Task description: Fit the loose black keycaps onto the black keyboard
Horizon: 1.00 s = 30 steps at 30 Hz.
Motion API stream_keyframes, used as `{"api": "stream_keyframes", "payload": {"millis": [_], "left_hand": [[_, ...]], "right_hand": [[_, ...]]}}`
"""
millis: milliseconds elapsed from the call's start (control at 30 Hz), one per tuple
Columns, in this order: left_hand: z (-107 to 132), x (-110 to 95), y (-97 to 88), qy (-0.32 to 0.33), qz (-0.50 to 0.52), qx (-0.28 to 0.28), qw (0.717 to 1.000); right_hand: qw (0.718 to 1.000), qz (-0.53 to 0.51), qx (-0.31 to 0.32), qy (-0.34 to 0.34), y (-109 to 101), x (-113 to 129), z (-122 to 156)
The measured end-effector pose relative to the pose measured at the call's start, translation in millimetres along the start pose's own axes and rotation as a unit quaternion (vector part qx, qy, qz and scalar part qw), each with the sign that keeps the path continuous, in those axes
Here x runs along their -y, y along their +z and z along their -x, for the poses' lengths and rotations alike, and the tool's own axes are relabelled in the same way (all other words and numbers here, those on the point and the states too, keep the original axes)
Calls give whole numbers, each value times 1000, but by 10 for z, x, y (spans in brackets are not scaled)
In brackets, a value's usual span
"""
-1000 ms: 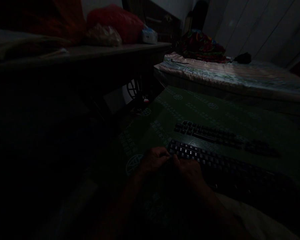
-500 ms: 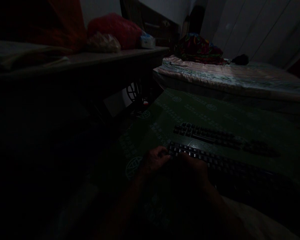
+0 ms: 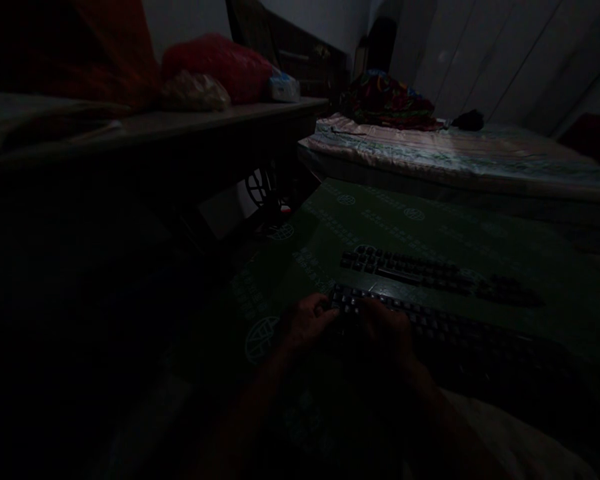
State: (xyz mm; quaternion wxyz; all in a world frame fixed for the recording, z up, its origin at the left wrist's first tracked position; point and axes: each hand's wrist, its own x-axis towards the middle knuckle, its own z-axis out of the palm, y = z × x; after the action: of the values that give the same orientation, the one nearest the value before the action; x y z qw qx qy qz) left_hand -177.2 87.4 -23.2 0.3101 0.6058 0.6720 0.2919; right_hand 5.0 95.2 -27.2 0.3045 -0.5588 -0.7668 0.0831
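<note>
The room is very dark. A black keyboard [image 3: 460,328] lies on a green printed mat [image 3: 430,227] in front of me. My left hand [image 3: 304,327] curls round the keyboard's left end. Close beside it, my right hand [image 3: 386,333] rests on the leftmost keys with its fingers bent down; what they pinch is hidden. A row of loose black keycaps [image 3: 430,270] lies on the mat just beyond the keyboard.
A dark table [image 3: 180,123] at the left carries a red bag [image 3: 220,60] and a pale bag [image 3: 195,92]. A bed [image 3: 455,157] with a colourful cloth bundle [image 3: 385,100] stands behind the mat. A sewing-machine treadle wheel [image 3: 257,187] shows under the table.
My right hand has slid a little to the right along the keys and its fingers have bent further. The view has shifted slightly; my left hand stays at the keyboard's end.
</note>
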Motion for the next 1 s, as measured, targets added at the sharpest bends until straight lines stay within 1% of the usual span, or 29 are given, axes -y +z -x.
{"api": "stream_keyframes", "payload": {"millis": [100,167,300,400,500,600,733,800,1000], "left_hand": [[4,-17,-4,-3,-6,1,1000],[3,-34,-9,-6,-10,-2,1000],[-11,-59,-17,-8,-21,-8,1000],[-25,-59,-15,-5,-28,-5,1000],[-26,-61,-11,-4,-32,-3,999],[-17,-78,-16,-3,-39,-4,999],[-28,-118,-46,-6,-50,1,999],[-57,-136,-69,-9,-58,5,998],[-182,-179,-147,-20,-57,36,998]], "right_hand": [[999,-38,-14,21,-18,-13,-17],[996,-77,-13,36,-51,-20,-32],[984,-161,-11,75,-127,-24,-60],[977,-190,-15,100,-153,-24,-76],[976,-191,-14,104,-152,-32,-90],[978,-186,-16,92,-134,-51,-108],[978,-185,-44,83,-100,-74,-131],[978,-185,-57,73,-87,-74,-136],[979,-178,-65,71,-75,-61,-144]]}}
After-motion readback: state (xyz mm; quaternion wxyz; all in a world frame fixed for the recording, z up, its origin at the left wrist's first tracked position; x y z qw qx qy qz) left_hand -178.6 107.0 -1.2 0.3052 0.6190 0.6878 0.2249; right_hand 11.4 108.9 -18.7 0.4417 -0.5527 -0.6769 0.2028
